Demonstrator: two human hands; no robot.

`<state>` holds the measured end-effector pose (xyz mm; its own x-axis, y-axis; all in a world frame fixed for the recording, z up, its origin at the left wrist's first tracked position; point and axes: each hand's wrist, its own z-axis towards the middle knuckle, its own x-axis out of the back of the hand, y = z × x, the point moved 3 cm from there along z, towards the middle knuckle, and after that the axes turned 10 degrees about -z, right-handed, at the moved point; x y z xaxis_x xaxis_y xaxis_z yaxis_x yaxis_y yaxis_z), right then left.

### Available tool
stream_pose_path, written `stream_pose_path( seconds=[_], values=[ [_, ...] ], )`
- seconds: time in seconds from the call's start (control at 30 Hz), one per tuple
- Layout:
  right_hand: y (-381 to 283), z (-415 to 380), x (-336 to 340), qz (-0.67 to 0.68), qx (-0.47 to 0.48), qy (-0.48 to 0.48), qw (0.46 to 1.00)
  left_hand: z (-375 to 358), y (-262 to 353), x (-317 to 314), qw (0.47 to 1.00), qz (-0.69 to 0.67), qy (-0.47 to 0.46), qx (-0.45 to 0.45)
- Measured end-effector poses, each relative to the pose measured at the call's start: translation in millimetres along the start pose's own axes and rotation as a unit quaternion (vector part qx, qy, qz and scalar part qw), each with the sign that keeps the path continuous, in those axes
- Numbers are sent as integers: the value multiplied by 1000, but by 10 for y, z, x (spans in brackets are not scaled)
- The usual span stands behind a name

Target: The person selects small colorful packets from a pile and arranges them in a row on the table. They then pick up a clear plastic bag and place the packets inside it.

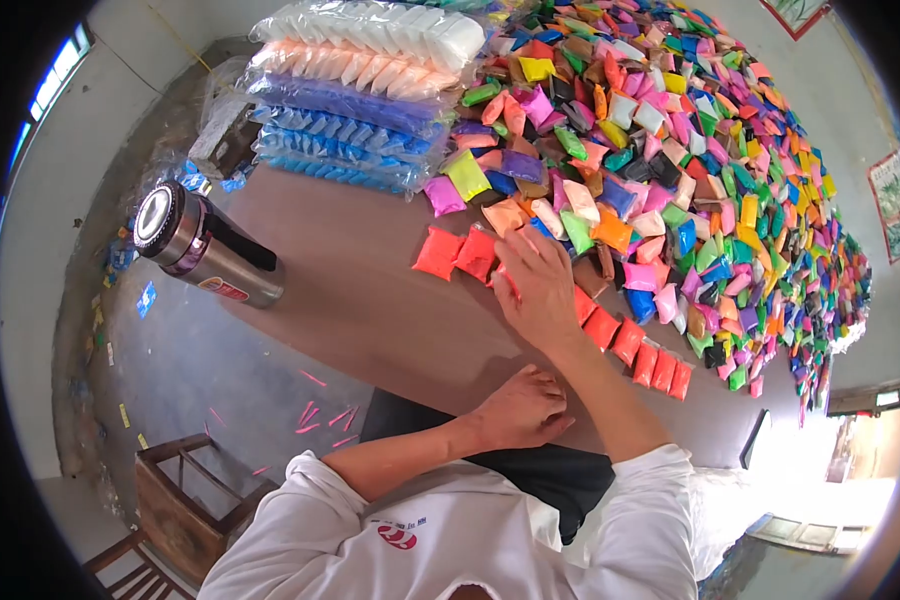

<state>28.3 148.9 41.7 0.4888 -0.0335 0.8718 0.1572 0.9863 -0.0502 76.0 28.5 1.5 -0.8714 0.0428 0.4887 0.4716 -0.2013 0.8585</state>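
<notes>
My right hand (pixel 536 288) reaches over a row of small red packets, with its fingers stretched out and spread. A red packet (pixel 508 284) shows partly beside its thumb side, and the palm covers part of the row. Two more red packets, one at the row's left end (pixel 438 252) and its neighbour (pixel 476 253), lie left of my fingers. Other red packets (pixel 628 342) continue the row to the right, below my wrist. My left hand (pixel 520 406) rests at the table's near edge, its fingers curled in, with nothing visible in them.
A large heap of colourful packets (pixel 670 150) covers the table's right and back. Clear bags of white, peach, purple and blue packets (pixel 355 95) are stacked at the back left. A steel flask (pixel 210 245) stands on the brown table (pixel 350 270). A wooden stool (pixel 185 500) is at lower left.
</notes>
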Motion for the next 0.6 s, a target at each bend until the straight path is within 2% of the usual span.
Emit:
stream_pose_path(
  seconds=[0.1,0.2,0.3,0.5,0.6],
  values=[
    [-106,-110,-101,-45,30,-43,998,-8,-34,-52,981,-15,138,-133],
    [-314,-45,-232,-51,24,-50,997,11,12,4,995,-73,68,-27],
    [-351,13,-191,-23,0,-60,998,4,68,79,988,-115,93,-51],
    [-45,-429,176,-37,-88,-12,995,7,54,22,979,-32,169,-106],
    [68,-725,298,-76,-117,-50,989,9,-23,-34,990,-13,109,-84]
  ],
)
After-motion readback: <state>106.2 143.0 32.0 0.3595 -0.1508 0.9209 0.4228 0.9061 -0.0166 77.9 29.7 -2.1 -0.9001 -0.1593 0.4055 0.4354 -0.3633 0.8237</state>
